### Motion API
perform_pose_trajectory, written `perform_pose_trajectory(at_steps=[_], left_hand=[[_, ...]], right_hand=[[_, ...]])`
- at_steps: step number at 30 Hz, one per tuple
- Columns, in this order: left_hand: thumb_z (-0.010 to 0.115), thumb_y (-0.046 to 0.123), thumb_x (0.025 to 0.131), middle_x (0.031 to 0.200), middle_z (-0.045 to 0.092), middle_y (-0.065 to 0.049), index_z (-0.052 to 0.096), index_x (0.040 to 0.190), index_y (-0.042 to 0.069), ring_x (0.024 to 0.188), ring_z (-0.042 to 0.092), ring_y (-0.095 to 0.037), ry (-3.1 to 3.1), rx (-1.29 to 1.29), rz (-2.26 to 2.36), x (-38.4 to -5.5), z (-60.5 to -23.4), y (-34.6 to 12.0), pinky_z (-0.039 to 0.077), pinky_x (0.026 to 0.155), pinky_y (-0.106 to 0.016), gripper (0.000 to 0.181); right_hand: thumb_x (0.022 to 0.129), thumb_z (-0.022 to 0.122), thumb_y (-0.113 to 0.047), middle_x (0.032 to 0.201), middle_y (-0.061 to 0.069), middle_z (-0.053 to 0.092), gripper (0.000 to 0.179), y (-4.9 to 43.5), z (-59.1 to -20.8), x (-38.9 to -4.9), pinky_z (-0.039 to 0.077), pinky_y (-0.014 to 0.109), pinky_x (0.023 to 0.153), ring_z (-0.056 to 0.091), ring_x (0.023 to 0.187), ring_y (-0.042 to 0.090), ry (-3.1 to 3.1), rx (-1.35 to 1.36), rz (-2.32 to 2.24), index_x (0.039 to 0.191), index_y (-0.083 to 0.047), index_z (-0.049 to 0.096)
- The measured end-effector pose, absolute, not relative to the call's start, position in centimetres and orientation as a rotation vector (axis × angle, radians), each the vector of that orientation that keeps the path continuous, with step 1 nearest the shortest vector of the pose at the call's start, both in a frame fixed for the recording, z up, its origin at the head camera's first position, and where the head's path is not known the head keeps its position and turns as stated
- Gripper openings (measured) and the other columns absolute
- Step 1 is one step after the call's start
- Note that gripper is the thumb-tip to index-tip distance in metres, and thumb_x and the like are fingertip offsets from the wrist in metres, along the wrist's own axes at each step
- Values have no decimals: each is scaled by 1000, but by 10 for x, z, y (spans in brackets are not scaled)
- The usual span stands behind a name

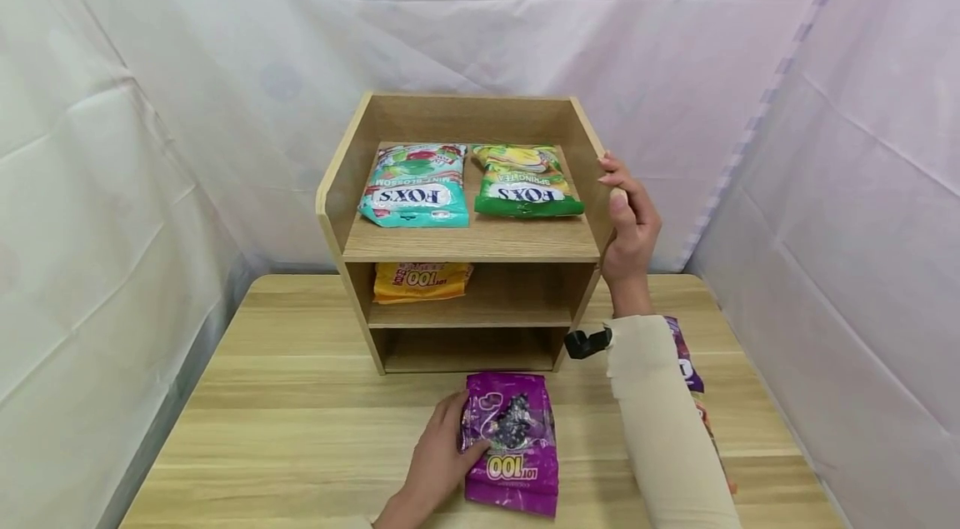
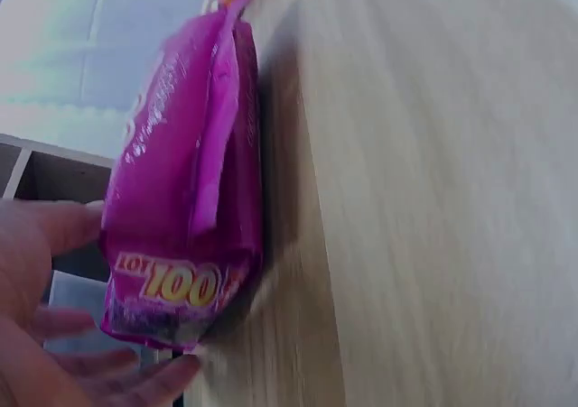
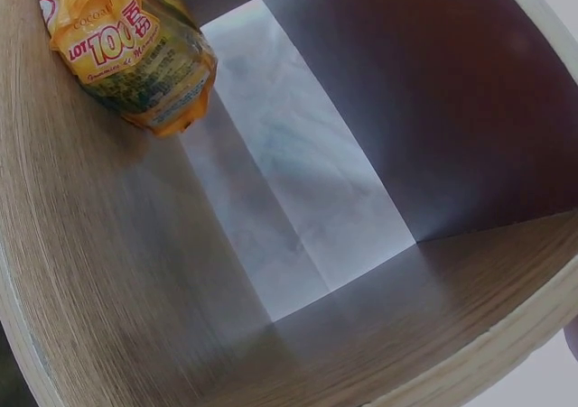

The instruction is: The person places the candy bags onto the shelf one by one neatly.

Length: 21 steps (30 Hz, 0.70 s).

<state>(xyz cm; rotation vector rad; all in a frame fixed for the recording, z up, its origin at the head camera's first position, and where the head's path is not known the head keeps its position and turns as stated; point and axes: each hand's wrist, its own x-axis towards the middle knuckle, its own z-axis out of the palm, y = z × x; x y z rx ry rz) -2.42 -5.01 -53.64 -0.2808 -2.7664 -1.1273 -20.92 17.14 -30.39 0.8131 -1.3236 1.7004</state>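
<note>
A purple candy bag (image 1: 513, 437) marked LOT 100 lies flat on the table in front of a small wooden shelf (image 1: 472, 246). My left hand (image 1: 438, 450) is at its left side, thumb over the bag's face. In the left wrist view the thumb touches the bag, while the other fingers (image 2: 99, 364) reach past its end, spread and fairly straight. Up at the shelf's right side panel, my right hand (image 1: 632, 229) rests its fingertips against the edge. A yellow candy bag (image 3: 135, 55) sits on the middle shelf, at its left in the head view.
On the top shelf lie a teal FOX'S bag (image 1: 416, 183) and a green and yellow FOX'S bag (image 1: 525, 183), side by side. Another purple bag (image 1: 684, 354) and an orange-red packet (image 1: 708, 429) lie at the right, partly behind my right sleeve. White curtains (image 1: 465, 12) surround the table.
</note>
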Motion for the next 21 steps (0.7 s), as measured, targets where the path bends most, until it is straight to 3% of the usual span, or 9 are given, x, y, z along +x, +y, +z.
perform_pose_trajectory(at_steps=[6, 11, 21], left_hand=[[81, 26, 74, 128, 50, -24, 39, 139, -6, 114, 52, -43, -2744, 44, -1423, -14, -537, -35, 44, 92, -56, 84], [84, 28, 69, 128, 51, -22, 41, 138, -3, 113, 53, -41, -2716, 217, -1395, -11, -540, -24, 48, 85, -56, 87], [88, 36, 61, 98, 58, -9, 53, 127, 3, 83, 60, -27, -2709, 324, -1307, -15, -546, -25, 50, 68, -44, 82]], right_hand=[[92, 53, -18, 116, 31, 58, 39, 171, -304, -209, 26, 48, 110, 44, 125, 44, -1337, 799, 1706, 97, 21, 55], [91, 52, -17, 116, 30, 59, 38, 170, -302, -209, 26, 49, 110, 43, 125, 44, -1332, 808, 1688, 97, 21, 55], [92, 53, -17, 114, 29, 60, 38, 171, -304, -210, 26, 50, 110, 44, 124, 45, -1305, 816, 1695, 95, 21, 54]])
